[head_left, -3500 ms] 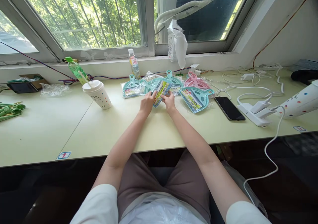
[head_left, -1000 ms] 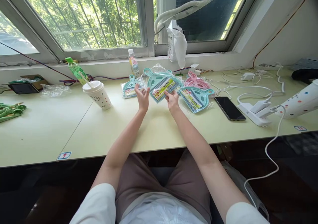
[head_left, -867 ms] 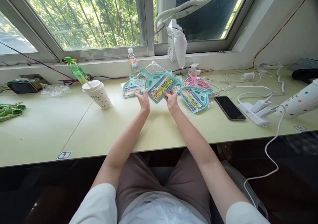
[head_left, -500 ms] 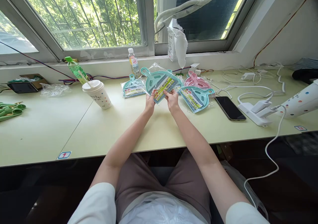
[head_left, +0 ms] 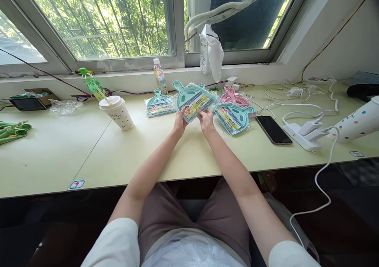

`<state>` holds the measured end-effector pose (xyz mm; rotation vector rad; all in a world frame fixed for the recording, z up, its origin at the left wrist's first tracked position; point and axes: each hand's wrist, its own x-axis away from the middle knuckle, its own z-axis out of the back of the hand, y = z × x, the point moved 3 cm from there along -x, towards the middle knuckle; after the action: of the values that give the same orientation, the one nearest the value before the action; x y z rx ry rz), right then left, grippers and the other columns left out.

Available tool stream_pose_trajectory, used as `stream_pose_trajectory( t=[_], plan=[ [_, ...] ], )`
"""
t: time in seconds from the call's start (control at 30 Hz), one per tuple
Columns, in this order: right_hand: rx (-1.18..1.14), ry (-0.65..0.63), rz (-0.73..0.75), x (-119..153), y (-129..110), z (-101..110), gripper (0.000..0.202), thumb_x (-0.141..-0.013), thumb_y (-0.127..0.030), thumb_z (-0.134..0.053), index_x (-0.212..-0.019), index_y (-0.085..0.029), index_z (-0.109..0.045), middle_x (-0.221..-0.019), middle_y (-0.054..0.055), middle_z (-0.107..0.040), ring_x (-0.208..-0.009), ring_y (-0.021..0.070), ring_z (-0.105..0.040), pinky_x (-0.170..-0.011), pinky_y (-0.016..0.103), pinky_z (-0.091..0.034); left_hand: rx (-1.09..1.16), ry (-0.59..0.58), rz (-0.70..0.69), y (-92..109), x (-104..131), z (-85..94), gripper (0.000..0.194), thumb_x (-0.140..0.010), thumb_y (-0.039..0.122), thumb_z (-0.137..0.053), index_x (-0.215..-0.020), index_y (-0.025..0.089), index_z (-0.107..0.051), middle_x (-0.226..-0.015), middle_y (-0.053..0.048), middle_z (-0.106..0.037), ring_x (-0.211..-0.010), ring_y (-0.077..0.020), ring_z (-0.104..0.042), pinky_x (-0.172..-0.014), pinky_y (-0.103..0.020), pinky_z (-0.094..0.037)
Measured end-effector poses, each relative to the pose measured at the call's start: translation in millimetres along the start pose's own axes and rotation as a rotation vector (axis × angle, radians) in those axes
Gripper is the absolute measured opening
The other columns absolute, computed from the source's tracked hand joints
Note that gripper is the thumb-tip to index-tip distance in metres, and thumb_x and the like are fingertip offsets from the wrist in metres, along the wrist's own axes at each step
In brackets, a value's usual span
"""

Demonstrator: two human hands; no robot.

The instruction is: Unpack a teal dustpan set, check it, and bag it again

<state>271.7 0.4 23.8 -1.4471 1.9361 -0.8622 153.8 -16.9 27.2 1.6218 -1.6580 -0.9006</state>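
Between my two hands is a teal mini dustpan and brush set (head_left: 194, 99) in clear wrapping with a yellow and blue label. My left hand (head_left: 180, 124) grips its lower left edge, and my right hand (head_left: 205, 120) pinches the lower right. Both sets of fingers are closed on it, the fingertips partly behind the pack. Another teal set (head_left: 160, 103) lies to the left. On the right a teal set (head_left: 235, 117) rests in front of a pink set (head_left: 233, 96), partly covering it.
A white paper cup (head_left: 119, 115) with a straw leans at left, near a green-capped bottle (head_left: 92, 83). A small bottle (head_left: 160, 76) stands by the window. To the right lie a phone (head_left: 274, 130), a power strip (head_left: 304, 136) with cables, and a dotted white object (head_left: 359, 121).
The held set has shifted slightly right and tilts a little differently, its handle end a bit further right. My hands still grip it. Other objects have stayed put.
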Motion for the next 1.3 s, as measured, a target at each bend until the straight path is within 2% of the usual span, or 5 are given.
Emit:
stream_pose_trajectory(
  t=[0.13, 0.3, 0.6, 1.07, 1.3],
  plan=[
    [0.012, -0.001, -0.024, 5, 4, -4, 0.041, -0.072, -0.008, -0.068, -0.109, -0.022, -0.062, -0.107, 0.002, -0.075, -0.106, 0.0171, -0.07, -0.095, 0.037, -0.059, 0.004, 0.079, -0.01, 5, -4, 9.2, 0.044, -0.088, 0.035, -0.067, -0.129, 0.024, -0.055, -0.12, -0.006, -0.069, -0.111, -0.0205, -0.067, -0.095, -0.033, -0.055],
    [0.024, 0.028, 0.006, 3, 2, 2, 0.039, -0.074, -0.01, -0.067, -0.111, -0.023, -0.062, -0.109, 0.001, -0.074, -0.107, 0.0161, -0.07, -0.095, 0.036, -0.06, -0.057, -0.009, 0.053, 0, 1, 2.4, 0.038, -0.088, 0.031, -0.067, -0.124, 0.026, -0.057, -0.12, -0.006, -0.069, -0.111, -0.0215, -0.067, -0.093, -0.037, -0.055],
    [-0.005, 0.029, -0.059, 0, 10, -1, 0.02, -0.073, -0.008, -0.065, -0.089, -0.021, -0.059, -0.094, 0.0, -0.075, -0.094, 0.0142, -0.072, -0.094, 0.032, -0.059, -0.092, 0.037, -0.083, -5, -9, 12.5, 0.029, -0.084, 0.017, -0.065, -0.113, 0.019, -0.062, -0.111, -0.006, -0.071, -0.108, -0.0196, -0.066, -0.099, -0.033, -0.049],
    [0.001, 0.03, -0.118, -1, 14, -1, 0.021, -0.071, -0.004, -0.064, -0.082, -0.02, -0.056, -0.077, -0.003, -0.073, -0.077, 0.0131, -0.073, -0.087, 0.03, -0.062, -0.107, 0.085, -0.099, -5, -14, 21.2, 0.022, -0.082, 0.017, -0.066, -0.104, 0.02, -0.062, -0.104, -0.004, -0.071, -0.095, -0.0174, -0.069, -0.091, -0.03, -0.054],
    [0.053, -0.046, -0.26, -4, 3, 1, 0.006, -0.086, -0.015, -0.059, -0.081, -0.019, -0.06, -0.073, -0.001, -0.074, -0.065, 0.0139, -0.071, -0.084, 0.036, -0.062, -0.046, 0.223, -0.027, 4, -14, 19.8, 0.022, -0.081, 0.01, -0.061, -0.102, 0.018, -0.062, -0.096, -0.003, -0.072, -0.097, -0.0179, -0.07, -0.091, -0.03, -0.054]
  ],
)
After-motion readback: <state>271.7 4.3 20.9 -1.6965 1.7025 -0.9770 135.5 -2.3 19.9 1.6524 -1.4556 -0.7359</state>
